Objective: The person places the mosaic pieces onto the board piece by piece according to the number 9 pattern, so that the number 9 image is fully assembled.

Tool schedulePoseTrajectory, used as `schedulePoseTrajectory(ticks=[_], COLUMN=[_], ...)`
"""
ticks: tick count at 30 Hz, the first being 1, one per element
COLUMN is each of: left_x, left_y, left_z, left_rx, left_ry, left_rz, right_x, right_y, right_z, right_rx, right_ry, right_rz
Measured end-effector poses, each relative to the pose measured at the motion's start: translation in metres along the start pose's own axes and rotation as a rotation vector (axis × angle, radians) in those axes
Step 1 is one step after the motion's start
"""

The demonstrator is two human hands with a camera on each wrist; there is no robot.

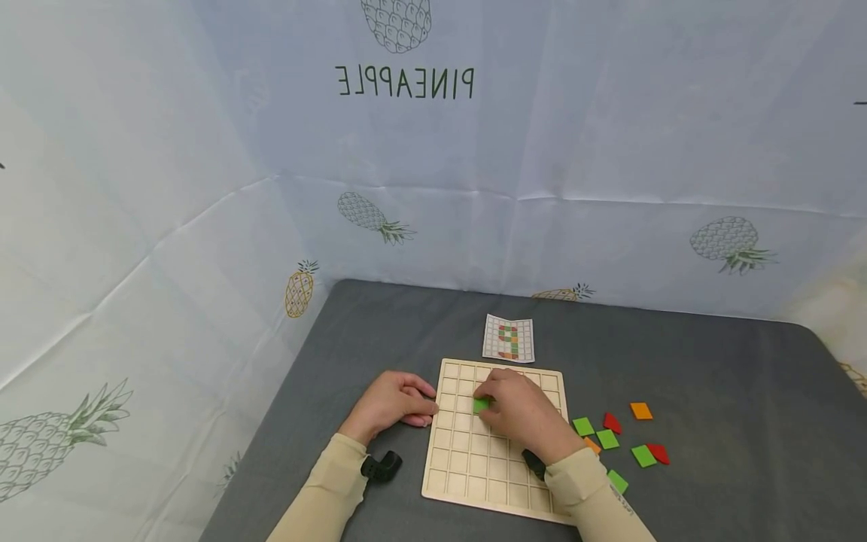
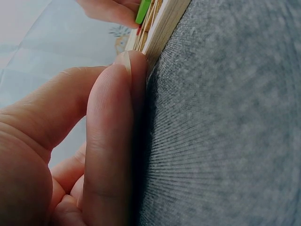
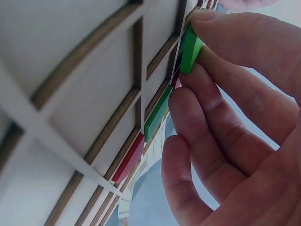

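One green tile tilts over the board, pinched by the right hand; the left hand, loose-fingered, touches the board's left edge; uneven release could cause misseating, slack bracing slippage.

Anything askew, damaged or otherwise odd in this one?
One oddity: the PINEAPPLE lettering on the backdrop cloth reads mirror-reversed. The pattern card beyond the board looks slightly creased, a minor thing. Loose tiles lie scattered to the board's right, none visibly broken. I see no spill.

Grey table, gridded board, printed card, loose tiles
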State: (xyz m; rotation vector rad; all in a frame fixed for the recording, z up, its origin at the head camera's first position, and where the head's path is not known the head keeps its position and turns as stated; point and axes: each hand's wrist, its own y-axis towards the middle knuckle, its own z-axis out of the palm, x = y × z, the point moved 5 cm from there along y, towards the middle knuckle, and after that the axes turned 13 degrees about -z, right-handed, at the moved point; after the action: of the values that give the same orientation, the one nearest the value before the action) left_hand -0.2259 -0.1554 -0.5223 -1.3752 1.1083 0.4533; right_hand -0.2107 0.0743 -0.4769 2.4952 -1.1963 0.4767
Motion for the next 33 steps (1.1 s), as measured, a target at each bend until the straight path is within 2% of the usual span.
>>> schedulePoseTrajectory(ticks=[33], left_x=[-0.0001], left_y=[0.0001], left_z=[0.0002], left_rx=[-0.003], left_ry=[0.007], left_rz=[-0.003], right_x=[-0.0008], right_y=[-0.0002], right_z=[-0.0013], right_rx=[-0.002], right_ry=[-0.01], right_rz=[-0.006])
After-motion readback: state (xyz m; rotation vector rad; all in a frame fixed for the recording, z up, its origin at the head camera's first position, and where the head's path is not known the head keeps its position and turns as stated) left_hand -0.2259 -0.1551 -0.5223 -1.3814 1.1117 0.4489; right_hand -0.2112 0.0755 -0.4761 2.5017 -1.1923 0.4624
